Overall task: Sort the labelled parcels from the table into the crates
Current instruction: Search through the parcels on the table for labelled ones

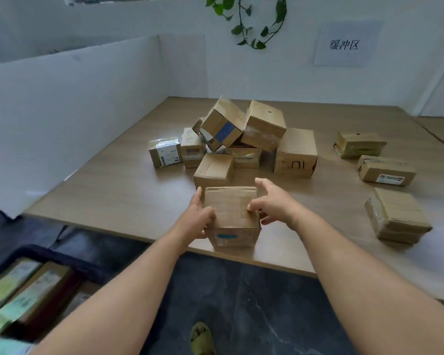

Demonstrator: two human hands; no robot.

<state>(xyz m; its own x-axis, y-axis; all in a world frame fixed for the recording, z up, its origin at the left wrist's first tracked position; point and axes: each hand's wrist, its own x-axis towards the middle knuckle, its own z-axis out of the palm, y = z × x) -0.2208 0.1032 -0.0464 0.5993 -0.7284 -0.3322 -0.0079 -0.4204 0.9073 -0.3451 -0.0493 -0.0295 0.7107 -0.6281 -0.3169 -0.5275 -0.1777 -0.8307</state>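
A small brown parcel with a blue-marked label on its near face stands at the table's front edge. My left hand grips its left side, thumb over the top edge. My right hand is at its right side with fingers spread, the thumb tip touching the top. A pile of several cardboard parcels lies behind it mid-table. Three flatter parcels lie to the right. A dark crate at the lower left on the floor holds parcels with green and white labels.
The wooden table is bordered by a white partition on the left and a white wall behind, with a paper sign and a hanging plant. Below lies a dark floor with my green shoe.
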